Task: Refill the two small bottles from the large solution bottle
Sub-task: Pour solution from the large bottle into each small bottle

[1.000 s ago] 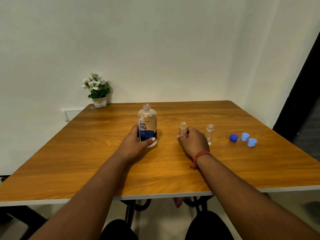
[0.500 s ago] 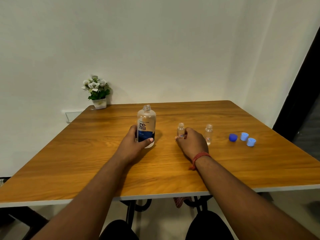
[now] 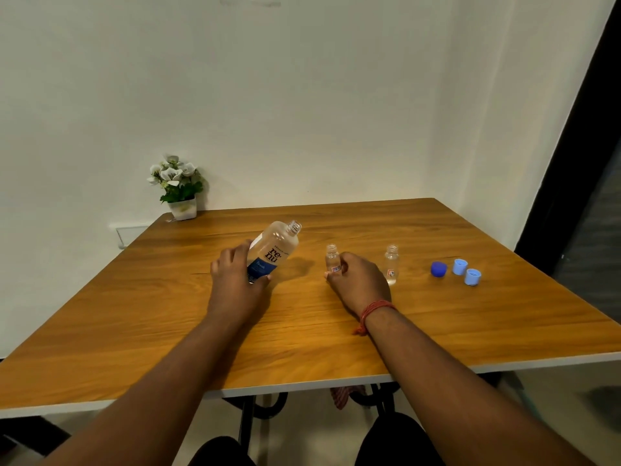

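Lifted off the table (image 3: 336,331) and tipped since the earlier frame, the large solution bottle (image 3: 274,252) is gripped low by the left hand (image 3: 237,280), open neck aimed rightward. One small bottle (image 3: 332,260) is held upright by the right hand (image 3: 358,280); the other small bottle (image 3: 391,264) stands just beside it.

Both bare forearms reach forward over the surface (image 3: 470,331). The left hand (image 3: 235,280) curls around the lower body of a tilted large bottle (image 3: 274,252). The right hand (image 3: 358,280), red thread at its wrist, pinches a small bottle (image 3: 332,258).
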Demonstrator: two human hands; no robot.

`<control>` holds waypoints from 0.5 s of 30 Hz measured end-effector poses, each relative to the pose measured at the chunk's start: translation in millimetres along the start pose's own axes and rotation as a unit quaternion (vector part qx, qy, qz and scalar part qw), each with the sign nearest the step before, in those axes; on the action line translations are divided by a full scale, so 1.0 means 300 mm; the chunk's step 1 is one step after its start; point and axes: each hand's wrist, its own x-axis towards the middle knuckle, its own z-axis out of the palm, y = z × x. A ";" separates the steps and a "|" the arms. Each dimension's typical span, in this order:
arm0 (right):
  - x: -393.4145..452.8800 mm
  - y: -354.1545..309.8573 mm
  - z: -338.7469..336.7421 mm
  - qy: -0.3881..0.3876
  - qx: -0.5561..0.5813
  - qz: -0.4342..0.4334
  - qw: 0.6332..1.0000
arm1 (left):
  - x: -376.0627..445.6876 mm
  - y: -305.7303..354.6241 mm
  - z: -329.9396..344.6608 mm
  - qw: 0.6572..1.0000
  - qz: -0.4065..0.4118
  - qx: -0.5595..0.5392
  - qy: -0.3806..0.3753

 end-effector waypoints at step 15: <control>-0.004 0.000 0.000 -0.023 0.012 -0.014 1.000 | 0.021 0.037 0.021 0.996 0.061 0.060 0.035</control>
